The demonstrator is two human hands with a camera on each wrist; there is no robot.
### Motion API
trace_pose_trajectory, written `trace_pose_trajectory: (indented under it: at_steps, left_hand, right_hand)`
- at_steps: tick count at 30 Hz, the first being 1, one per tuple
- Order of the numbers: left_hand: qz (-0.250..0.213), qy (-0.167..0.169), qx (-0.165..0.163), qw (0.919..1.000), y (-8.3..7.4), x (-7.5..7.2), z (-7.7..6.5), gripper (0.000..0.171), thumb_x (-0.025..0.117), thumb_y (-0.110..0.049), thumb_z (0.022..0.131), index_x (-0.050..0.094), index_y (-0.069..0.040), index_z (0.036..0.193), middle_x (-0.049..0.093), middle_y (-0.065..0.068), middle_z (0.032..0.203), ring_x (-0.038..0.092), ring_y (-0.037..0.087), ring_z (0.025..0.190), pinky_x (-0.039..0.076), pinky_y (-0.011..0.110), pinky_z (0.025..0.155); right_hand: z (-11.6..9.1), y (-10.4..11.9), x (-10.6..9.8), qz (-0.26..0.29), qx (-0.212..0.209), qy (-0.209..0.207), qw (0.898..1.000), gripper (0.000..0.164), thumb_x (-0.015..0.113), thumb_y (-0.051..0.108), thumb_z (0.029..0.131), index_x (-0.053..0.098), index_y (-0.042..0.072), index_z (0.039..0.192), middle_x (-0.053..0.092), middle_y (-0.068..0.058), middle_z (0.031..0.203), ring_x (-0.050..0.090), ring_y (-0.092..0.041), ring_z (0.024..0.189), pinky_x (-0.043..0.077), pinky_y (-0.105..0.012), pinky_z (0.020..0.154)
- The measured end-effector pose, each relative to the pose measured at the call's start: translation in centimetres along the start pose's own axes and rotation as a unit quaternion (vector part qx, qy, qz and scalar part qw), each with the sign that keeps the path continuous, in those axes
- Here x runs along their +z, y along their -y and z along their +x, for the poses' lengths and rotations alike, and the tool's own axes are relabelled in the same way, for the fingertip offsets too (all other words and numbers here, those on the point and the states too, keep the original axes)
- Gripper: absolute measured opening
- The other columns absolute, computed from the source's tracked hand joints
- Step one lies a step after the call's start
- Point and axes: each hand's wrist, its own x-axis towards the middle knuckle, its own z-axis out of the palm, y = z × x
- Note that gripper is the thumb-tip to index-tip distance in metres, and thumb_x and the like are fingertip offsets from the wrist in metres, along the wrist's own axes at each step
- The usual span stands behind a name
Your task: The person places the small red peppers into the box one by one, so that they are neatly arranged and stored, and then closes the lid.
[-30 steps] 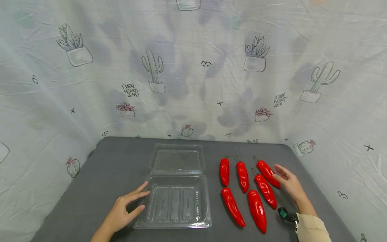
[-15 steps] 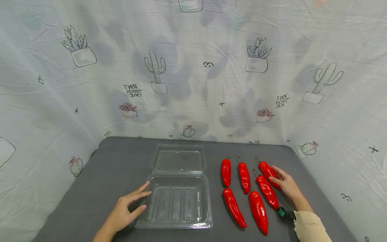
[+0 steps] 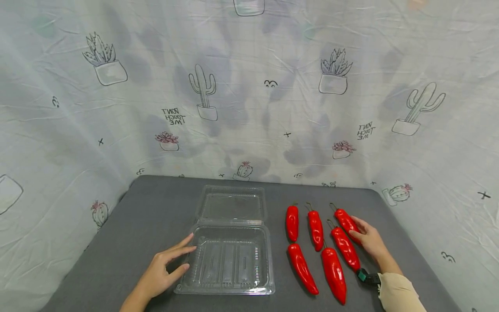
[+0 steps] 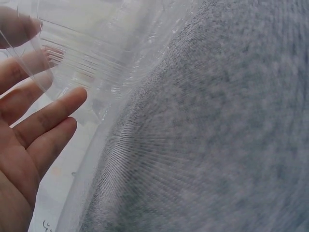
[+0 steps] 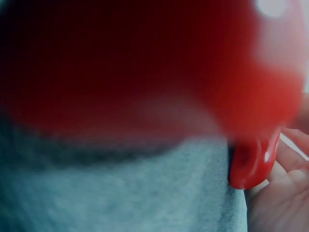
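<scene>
A clear plastic clamshell box (image 3: 234, 291) lies with its lid (image 3: 234, 207) folded back on the grey table. My left hand (image 3: 156, 274) is at the box's left side, fingers spread and fairly straight, fingertips at the rim. In the left wrist view its fingers (image 4: 55, 113) show beside and through the clear plastic wall. On the right, my right hand (image 3: 371, 242) holds the far-right red chili pepper (image 3: 345, 220) near its lower end, thumb on one side and fingers on the other. That pepper (image 5: 256, 162) shows against the hand in the right wrist view.
Several more red peppers lie between box and right hand, the nearest being a pepper (image 3: 345, 248) close beside the held one. Another large pepper (image 3: 333, 275) lies in front. A black and green wrist strap (image 3: 367, 277) touches or nears a pepper tip. Patterned cloth (image 3: 249, 108) encloses the table.
My right hand has moved left onto the far-right pepper and its thumb and fingers have closed around it. The left hand stays at the box. The view has shifted slightly.
</scene>
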Motion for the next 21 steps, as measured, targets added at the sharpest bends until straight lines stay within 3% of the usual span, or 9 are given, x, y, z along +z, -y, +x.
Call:
trace_pose_trajectory:
  at_steps: [7, 10, 12, 14, 17, 19, 21]
  left_hand:
    - [0.002, 0.007, -0.006, 1.0000, -0.3, -0.1, 0.1, 0.045, 0.071, 0.000, 0.077, 0.063, -0.006, 0.121, 0.047, 0.020, 0.141, 0.043, 0.011, 0.127, 0.054, 0.043, 0.082]
    - [0.003, 0.004, -0.003, 1.0000, -0.2, 0.0, 0.1, 0.045, 0.071, 0.001, 0.077, 0.063, -0.005, 0.120, 0.048, 0.021, 0.140, 0.043, 0.012, 0.127, 0.055, 0.046, 0.080]
    - [0.005, 0.002, -0.004, 1.0000, -0.2, 0.0, 0.1, 0.045, 0.072, 0.001, 0.077, 0.064, -0.005, 0.120, 0.048, 0.021, 0.140, 0.044, 0.012, 0.126, 0.055, 0.045, 0.081]
    - [0.004, 0.001, -0.005, 1.0000, -0.2, 0.1, 0.1, 0.045, 0.072, 0.001, 0.077, 0.064, -0.005, 0.120, 0.048, 0.021, 0.140, 0.044, 0.012, 0.126, 0.055, 0.047, 0.079]
    - [0.003, 0.001, -0.005, 1.0000, -0.2, 0.1, 0.1, 0.045, 0.072, 0.001, 0.076, 0.064, -0.005, 0.120, 0.048, 0.021, 0.140, 0.044, 0.013, 0.126, 0.055, 0.048, 0.078]
    - [0.002, 0.002, -0.005, 1.0000, -0.2, 0.1, 0.1, 0.045, 0.072, 0.001, 0.077, 0.063, -0.005, 0.120, 0.048, 0.021, 0.140, 0.044, 0.013, 0.127, 0.055, 0.044, 0.080]
    - [0.001, 0.003, -0.006, 1.0000, -0.3, 0.0, 0.2, 0.045, 0.071, 0.001, 0.077, 0.063, -0.005, 0.120, 0.048, 0.021, 0.140, 0.044, 0.012, 0.127, 0.054, 0.040, 0.083]
  right_hand:
    - [-0.3, -0.3, 0.0, 0.000, 0.011, -0.011, 1.000, 0.059, 0.057, 0.021, 0.095, 0.033, -0.003, 0.144, 0.034, -0.031, 0.145, 0.035, -0.046, 0.131, 0.031, -0.001, 0.078]
    - [-0.8, -0.4, -0.1, 0.001, 0.012, -0.021, 1.000, 0.059, 0.057, 0.023, 0.095, 0.035, -0.002, 0.144, 0.036, -0.029, 0.145, 0.039, -0.043, 0.130, 0.032, 0.000, 0.077]
    - [-1.1, -0.5, -0.1, 0.002, 0.013, -0.030, 0.999, 0.059, 0.058, 0.025, 0.095, 0.036, -0.001, 0.143, 0.037, -0.028, 0.145, 0.049, -0.029, 0.125, 0.034, 0.000, 0.077]
    - [-1.5, -0.5, -0.2, 0.004, 0.015, -0.037, 0.999, 0.059, 0.058, 0.026, 0.095, 0.037, -0.001, 0.143, 0.038, -0.029, 0.144, 0.052, -0.003, 0.114, 0.035, 0.000, 0.076]
    - [-1.9, -0.5, -0.3, 0.017, 0.013, -0.052, 0.998, 0.060, 0.059, 0.027, 0.094, 0.038, -0.001, 0.142, 0.040, -0.030, 0.141, 0.038, 0.024, 0.096, 0.037, 0.000, 0.075]
    - [-2.2, -0.3, -0.3, 0.030, 0.008, -0.062, 0.998, 0.059, 0.060, 0.026, 0.094, 0.039, -0.002, 0.142, 0.047, -0.022, 0.139, 0.036, 0.028, 0.092, 0.039, 0.000, 0.074]
    - [-2.4, -0.1, -0.3, 0.045, 0.003, -0.071, 0.996, 0.059, 0.061, 0.025, 0.093, 0.039, -0.002, 0.141, 0.053, -0.003, 0.134, 0.039, 0.028, 0.092, 0.040, -0.001, 0.075]
